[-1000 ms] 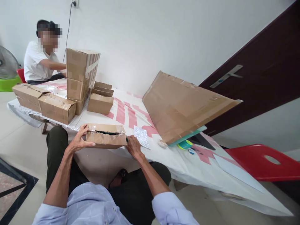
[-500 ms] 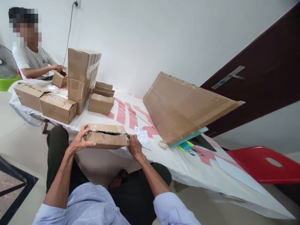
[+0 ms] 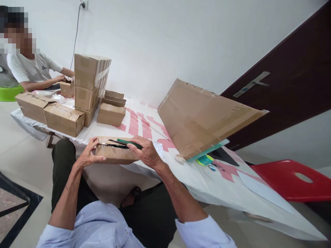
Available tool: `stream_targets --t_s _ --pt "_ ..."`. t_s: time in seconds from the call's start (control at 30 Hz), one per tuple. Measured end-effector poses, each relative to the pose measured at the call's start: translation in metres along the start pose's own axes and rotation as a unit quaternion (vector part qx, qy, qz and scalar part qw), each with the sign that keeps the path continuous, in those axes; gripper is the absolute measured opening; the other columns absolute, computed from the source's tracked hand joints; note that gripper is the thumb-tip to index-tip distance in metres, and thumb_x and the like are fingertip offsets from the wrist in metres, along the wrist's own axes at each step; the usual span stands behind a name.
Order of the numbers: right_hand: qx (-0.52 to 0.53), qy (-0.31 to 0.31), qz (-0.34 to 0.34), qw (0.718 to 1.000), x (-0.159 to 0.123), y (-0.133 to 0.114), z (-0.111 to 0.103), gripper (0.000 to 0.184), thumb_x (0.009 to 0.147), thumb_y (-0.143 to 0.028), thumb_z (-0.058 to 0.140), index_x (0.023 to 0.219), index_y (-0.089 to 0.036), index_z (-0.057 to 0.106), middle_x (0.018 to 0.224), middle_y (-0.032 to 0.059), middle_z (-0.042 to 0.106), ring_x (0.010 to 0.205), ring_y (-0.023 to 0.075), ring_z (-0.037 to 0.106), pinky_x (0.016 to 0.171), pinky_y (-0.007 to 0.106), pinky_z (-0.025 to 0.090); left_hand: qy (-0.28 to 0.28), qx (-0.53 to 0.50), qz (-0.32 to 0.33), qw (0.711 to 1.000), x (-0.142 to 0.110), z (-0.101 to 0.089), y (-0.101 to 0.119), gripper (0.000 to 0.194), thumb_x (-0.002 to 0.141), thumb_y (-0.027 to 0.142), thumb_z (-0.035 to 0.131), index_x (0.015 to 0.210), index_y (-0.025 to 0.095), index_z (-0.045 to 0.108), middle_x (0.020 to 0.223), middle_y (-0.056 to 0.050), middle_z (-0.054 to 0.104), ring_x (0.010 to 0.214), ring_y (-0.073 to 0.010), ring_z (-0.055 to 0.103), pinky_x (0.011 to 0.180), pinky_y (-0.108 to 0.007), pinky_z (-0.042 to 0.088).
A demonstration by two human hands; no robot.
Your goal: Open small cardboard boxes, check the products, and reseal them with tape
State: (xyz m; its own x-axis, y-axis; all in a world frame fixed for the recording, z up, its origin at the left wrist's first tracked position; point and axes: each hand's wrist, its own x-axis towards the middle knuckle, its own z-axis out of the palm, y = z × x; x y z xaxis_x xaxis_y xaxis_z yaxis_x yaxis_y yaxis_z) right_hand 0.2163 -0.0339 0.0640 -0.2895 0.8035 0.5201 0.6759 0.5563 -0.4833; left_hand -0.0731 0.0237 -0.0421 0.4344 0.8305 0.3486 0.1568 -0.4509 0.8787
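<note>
Gripping the left end of a narrow cardboard carton (image 3: 113,157) at the table's near edge, my left hand (image 3: 89,155) spreads its thumb along the front and its fingers over the corner. My right hand (image 3: 148,151) is closed around a green-handled knife (image 3: 128,142), whose dark blade points left above the carton's ragged top slit (whether the blade touches the cardboard, I cannot tell). Just beyond my right hand, a patterned sheet (image 3: 158,148) lies partly hidden on the white and pink tablecloth (image 3: 181,175). To its right are a teal and yellow roll (image 3: 205,160) and a tilted cardboard panel (image 3: 201,119). Farther left, two torn-topped boxes (image 3: 63,120) lie end to end beside a tall box stack (image 3: 84,73); a smaller box (image 3: 111,114) sits right of the stack. Beyond them, a co-worker in a white shirt (image 3: 33,70) handles an open box (image 3: 66,90) before the pale wall (image 3: 160,38).
</note>
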Motion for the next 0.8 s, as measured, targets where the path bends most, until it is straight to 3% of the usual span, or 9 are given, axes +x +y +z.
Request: stream_targets --t_s 0.1,0.3,0.57,0.8 --pt "-0.038 -0.066 -0.052 0.996 0.017 -0.016 0.003 0.025 0.104 -0.036 0.057 0.107 -0.024 0.078 0.096 0.0066 0.076 0.088 0.0216 0.07 0.083 0.035 0.055 0.003 -0.002 0.002 1.0 0.0 0.001 -0.001 0.076 0.071 0.06 0.091 0.135 0.026 0.066 0.158 -0.014 0.038 0.15 -0.0366 0.039 0.116 -0.049 0.048" --pt "-0.187 -0.135 -0.105 0.967 0.035 -0.021 0.004 0.024 0.106 -0.031 0.058 0.108 -0.021 0.079 0.097 0.0076 0.074 0.088 0.0194 0.069 0.077 0.029 0.05 0.003 -0.007 0.01 1.0 0.0 0.003 -0.004 0.081 0.069 0.059 0.092 0.138 0.027 0.065 0.157 -0.013 0.039 0.148 -0.0365 0.04 0.115 -0.05 0.048" --pt "-0.312 -0.19 -0.089 0.926 0.045 -0.035 0.009 0.027 0.108 -0.037 0.057 0.108 -0.02 0.078 0.101 0.0071 0.073 0.083 0.0166 0.066 0.064 0.027 0.036 0.003 -0.008 0.011 1.0 0.0 0.003 -0.004 0.083 0.069 0.062 0.091 0.141 0.03 0.064 0.157 -0.013 0.04 0.149 -0.0377 0.04 0.115 -0.051 0.049" --pt "-0.316 -0.196 -0.084 0.925 0.047 -0.035 0.003 0.028 0.109 -0.037 0.056 0.107 -0.019 0.078 0.102 0.0076 0.074 0.086 0.0174 0.066 0.066 0.027 0.036 -0.001 0.001 0.008 1.0 0.0 0.002 -0.001 0.078 0.071 0.059 0.091 0.139 0.029 0.065 0.158 -0.013 0.038 0.15 -0.0374 0.039 0.113 -0.05 0.05"
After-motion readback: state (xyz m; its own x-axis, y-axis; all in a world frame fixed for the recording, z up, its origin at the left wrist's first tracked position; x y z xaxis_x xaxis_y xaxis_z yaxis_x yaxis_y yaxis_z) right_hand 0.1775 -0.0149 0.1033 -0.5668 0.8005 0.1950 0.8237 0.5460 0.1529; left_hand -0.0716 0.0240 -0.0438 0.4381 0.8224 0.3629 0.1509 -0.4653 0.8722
